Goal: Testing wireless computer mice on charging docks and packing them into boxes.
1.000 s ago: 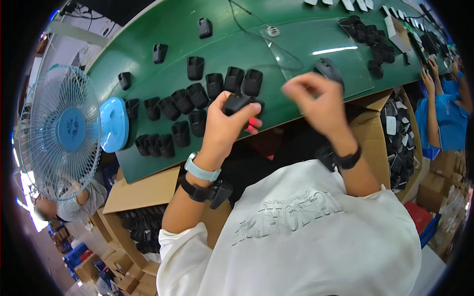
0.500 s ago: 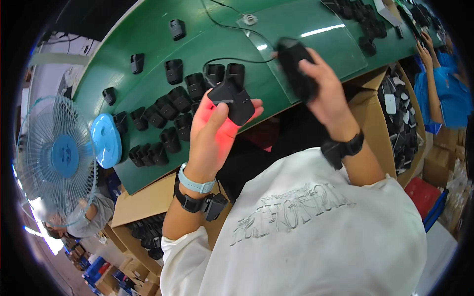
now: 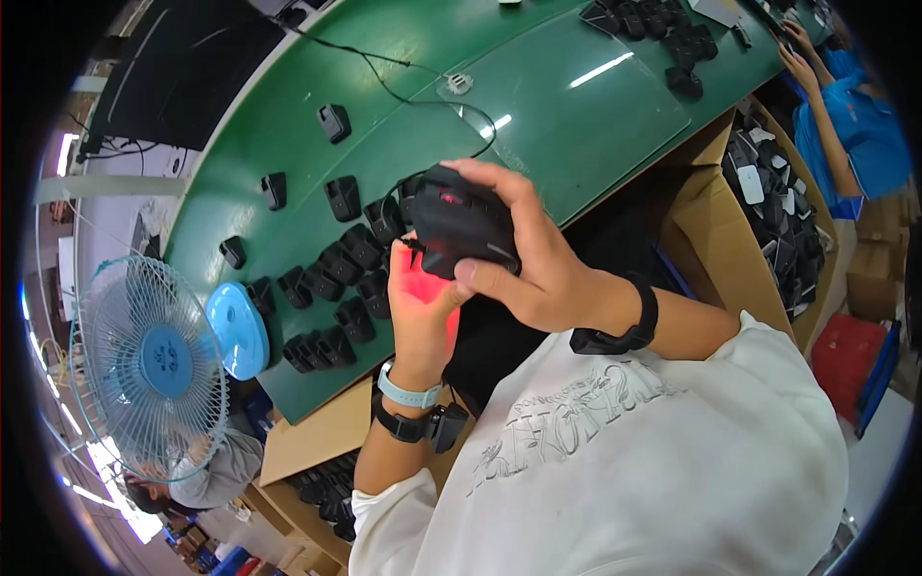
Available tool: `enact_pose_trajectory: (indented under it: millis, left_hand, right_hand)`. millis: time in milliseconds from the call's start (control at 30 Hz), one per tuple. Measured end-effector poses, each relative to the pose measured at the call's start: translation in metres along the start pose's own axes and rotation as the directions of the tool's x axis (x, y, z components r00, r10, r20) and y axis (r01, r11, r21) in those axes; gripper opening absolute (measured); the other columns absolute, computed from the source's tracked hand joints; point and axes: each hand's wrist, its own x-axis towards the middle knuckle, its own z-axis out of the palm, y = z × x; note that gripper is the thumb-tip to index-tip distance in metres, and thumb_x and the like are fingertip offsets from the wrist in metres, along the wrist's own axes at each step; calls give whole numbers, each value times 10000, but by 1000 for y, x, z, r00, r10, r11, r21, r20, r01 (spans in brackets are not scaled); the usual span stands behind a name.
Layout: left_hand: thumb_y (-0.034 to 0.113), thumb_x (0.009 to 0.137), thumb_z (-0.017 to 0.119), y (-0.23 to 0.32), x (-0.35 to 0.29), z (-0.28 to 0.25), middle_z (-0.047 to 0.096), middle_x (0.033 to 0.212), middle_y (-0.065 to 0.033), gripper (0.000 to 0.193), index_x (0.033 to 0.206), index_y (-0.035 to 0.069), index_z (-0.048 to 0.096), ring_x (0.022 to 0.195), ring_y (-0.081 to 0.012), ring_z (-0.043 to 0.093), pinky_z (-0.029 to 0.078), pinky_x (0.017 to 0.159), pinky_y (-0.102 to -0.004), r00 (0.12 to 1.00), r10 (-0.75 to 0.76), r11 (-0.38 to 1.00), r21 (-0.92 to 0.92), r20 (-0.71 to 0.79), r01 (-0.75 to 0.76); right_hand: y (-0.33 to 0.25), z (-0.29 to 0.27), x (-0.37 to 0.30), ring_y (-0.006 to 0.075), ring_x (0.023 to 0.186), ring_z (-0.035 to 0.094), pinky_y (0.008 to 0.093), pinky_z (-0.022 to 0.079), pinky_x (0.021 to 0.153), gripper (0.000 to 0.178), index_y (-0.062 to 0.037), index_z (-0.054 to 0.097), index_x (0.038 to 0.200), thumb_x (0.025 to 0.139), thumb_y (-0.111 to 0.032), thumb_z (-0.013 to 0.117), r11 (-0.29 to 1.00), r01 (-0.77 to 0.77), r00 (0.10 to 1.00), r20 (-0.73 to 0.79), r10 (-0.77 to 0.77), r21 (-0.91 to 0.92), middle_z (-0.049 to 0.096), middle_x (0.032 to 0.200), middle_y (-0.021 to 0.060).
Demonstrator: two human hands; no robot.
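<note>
So the right hand (image 3: 538, 259) is gripping a black computer mouse (image 3: 461, 226), fingers wrapping over the top and thumb pressing along the near side. The left hand (image 3: 423, 307) is sitting right underneath the mouse, palm up and fingers spread flat rather than closing on anything, and it's glowing red from light coming off the mouse's underside. Can't really tell if the palm is actually touching the mouse or just hovering under it. A thin black cable (image 3: 384, 72) is running from the mouse away across the green table (image 3: 576, 125).

Both wrists are wearing stuff: a black band (image 3: 619, 331) on the right, and on the left a pale blue watch strap (image 3: 408, 392) with a black strap (image 3: 413, 427) just behind it.

Just left of the mouse, a bunch of small black parts (image 3: 336, 288) is lying in loose rows on the table. Further left of the mouse, past those parts, a round light blue lid (image 3: 238, 331) is sitting at the table edge, and a light blue fan (image 3: 149, 365) is standing beyond that.

Right of the mouse, an open cardboard box (image 3: 759, 206) is holding a pile of black and white pieces. Beyond the box, another person in a blue shirt (image 3: 855, 115) is working at the same table.
</note>
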Motion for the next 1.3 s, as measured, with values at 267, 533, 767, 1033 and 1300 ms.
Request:
enact_pose_trajectory:
  millis: [267, 533, 767, 1033, 1300]
  left_hand:
    - [-13, 866, 569, 4, 8, -12, 565, 1321, -126, 462, 1316, 44, 480, 1275, -290, 529, 400, 1127, -444, 983, -182, 886, -428, 34, 179]
    - [-100, 720, 653, 1, 4, -7, 550, 943, -33, 344, 977, 95, 534, 850, -174, 600, 508, 802, -321, 975, -201, 974, 86, -96, 209]
    - [-77, 719, 693, -10, 5, -9, 532, 875, -12, 330, 934, 91, 507, 809, -127, 565, 478, 752, -267, 1000, -4, 904, 428, -22, 13]
    - [40, 773, 728, -23, 5, 7, 627, 862, -95, 332, 1034, 34, 523, 787, -175, 610, 504, 712, -319, 970, 233, 576, 793, 75, -200]
    - [11, 753, 683, 37, 61, 39, 607, 906, -259, 392, 1087, -3, 478, 830, -475, 634, 515, 731, -489, 943, 333, 104, 993, 17, -55]
  right_hand:
    - [6, -41, 22, 377, 1242, 491, 442, 392, 1083, 661, -50, 447, 1392, 821, -188, 750, 955, -47, 999, -19, 43, -293, 515, 1302, 208]
    - [104, -191, 19, 413, 1139, 526, 492, 430, 989, 562, -63, 531, 1285, 776, -174, 741, 424, -163, 982, -188, -19, -891, 607, 1194, 185]
    - [33, -91, 3, 334, 1009, 602, 407, 484, 888, 318, -38, 634, 1080, 791, -111, 745, 743, -20, 996, -78, -43, -669, 648, 1048, 137]
    - [15, -7, -23, 223, 857, 673, 323, 537, 779, 232, 17, 660, 985, 857, -143, 769, 956, -273, 959, 41, 279, -111, 674, 943, 126]
    - [34, -53, 47, 138, 771, 616, 291, 503, 696, 187, 17, 654, 921, 971, -164, 657, 963, -209, 866, -426, 262, 168, 663, 846, 93]
